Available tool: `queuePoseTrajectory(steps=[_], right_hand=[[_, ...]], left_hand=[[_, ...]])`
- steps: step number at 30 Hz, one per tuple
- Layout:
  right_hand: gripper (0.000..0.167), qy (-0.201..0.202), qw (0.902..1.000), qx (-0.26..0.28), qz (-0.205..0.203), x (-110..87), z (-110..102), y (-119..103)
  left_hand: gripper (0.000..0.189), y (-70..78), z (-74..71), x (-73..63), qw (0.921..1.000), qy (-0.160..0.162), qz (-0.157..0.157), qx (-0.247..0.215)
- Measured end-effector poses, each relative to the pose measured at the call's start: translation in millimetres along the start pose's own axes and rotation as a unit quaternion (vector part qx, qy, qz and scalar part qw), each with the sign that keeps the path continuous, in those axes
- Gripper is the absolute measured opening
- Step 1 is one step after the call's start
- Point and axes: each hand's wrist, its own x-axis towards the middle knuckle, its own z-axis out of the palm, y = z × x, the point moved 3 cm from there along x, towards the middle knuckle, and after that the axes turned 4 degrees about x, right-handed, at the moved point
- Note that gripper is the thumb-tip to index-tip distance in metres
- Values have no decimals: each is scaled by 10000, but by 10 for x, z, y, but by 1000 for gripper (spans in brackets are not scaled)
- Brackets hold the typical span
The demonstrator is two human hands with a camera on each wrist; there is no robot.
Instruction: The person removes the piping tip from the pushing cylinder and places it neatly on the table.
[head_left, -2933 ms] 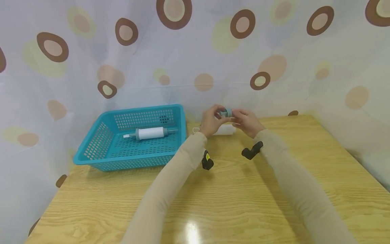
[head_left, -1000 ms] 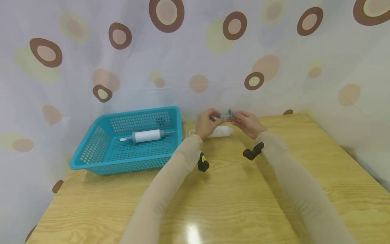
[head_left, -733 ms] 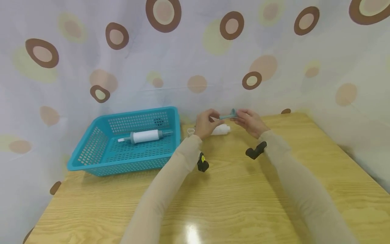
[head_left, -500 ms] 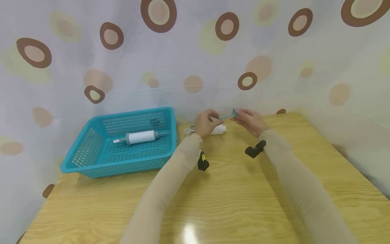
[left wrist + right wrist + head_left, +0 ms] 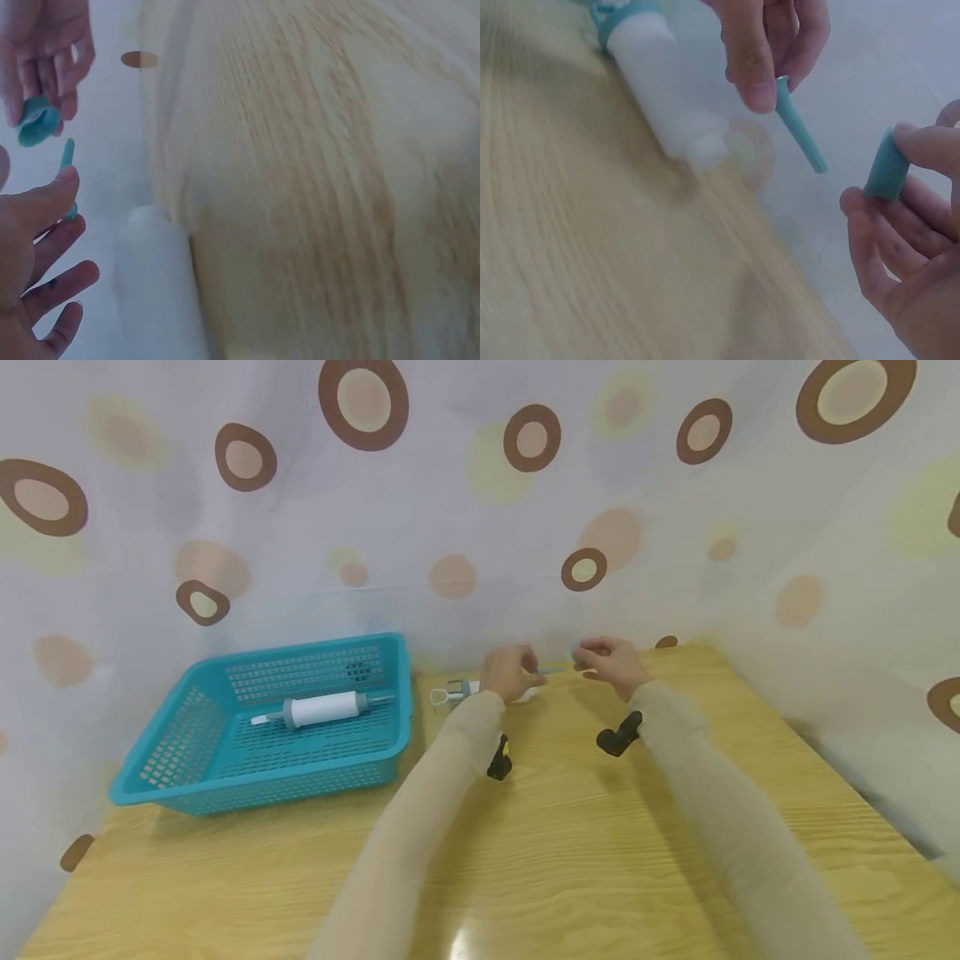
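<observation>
In the head view my left hand (image 5: 512, 672) pinches a slender teal tube (image 5: 802, 131) between thumb and finger; the tube points toward the right hand. With thumb and fingertips, my right hand (image 5: 611, 664) holds a short, hollow teal cap (image 5: 887, 166). A small gap separates tube and cap in both wrist views. Below the left hand, a white syringe-like cylinder (image 5: 660, 86) lies on the table, with a narrow neck at one end and a teal collar at the other. A looped handle (image 5: 438, 697) sticks out at its left; the hand covers part of the cylinder.
A turquoise perforated basket (image 5: 292, 792) stands at the left of the wooden table (image 5: 540, 860). Inside lies a similar white cylinder (image 5: 324, 708) with grey-teal ends, a rod and a white tip. A patterned curtain (image 5: 450, 510) hangs behind the table.
The tube and cap, together in the older frames, are now apart. Both hands have lowered slightly. The view has turned right, so the basket appears farther left.
</observation>
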Motion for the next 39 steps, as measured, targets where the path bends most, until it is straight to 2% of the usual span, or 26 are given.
queuePoseTrajectory(steps=[3, 6, 9, 12, 15, 17, 19, 23, 27, 33, 35, 39], right_hand=[[51, 128, 9971, -748, 107, -32, -33, 75], [51, 224, 9890, -1432, 300, -53, -48, 176], [53, 316, 9796, -1939, 411, -31, -101, 308], [52, 405, 9716, -2302, 372, 24, -93, 402], [47, 500, 9645, -2536, 538, 32, -80, 475], [41, 467, 9578, -2749, 696, -6, -37, 480], [39, 416, 9475, -3087, 726, -35, 8, 472], [36, 369, 9290, -3649, 492, -56, 69, 416], [38, 331, 9256, -3736, 502, -37, 80, 413], [50, 282, 9257, -3709, 689, -32, 66, 437], [55, 326, 9247, -3736, 651, -18, 71, 433], [58, 493, 9249, -3743, 442, 27, 91, 380]], left_hand=[[24, -14, 137, 61, 9999, -78, -42, 143], [23, -27, 259, 108, 9990, -82, -98, 435], [24, 8, 349, 151, 9963, -16, 12, 861], [24, 27, 373, 166, 9903, 153, 225, 1360], [27, 59, 419, 172, 9817, 190, 337, 1865], [28, 71, 469, 165, 9784, 54, 294, 2045], [29, 74, 532, 151, 9778, -236, 203, 2073], [30, 86, 621, 132, 9798, -748, 38, 1854], [34, 95, 627, 122, 9741, -869, -51, 2089], [43, 118, 602, 143, 9631, -1088, -26, 2463], [47, 129, 579, 158, 9632, -1076, -7, 2465], [53, 159, 497, 172, 9684, -977, 29, 2294]])
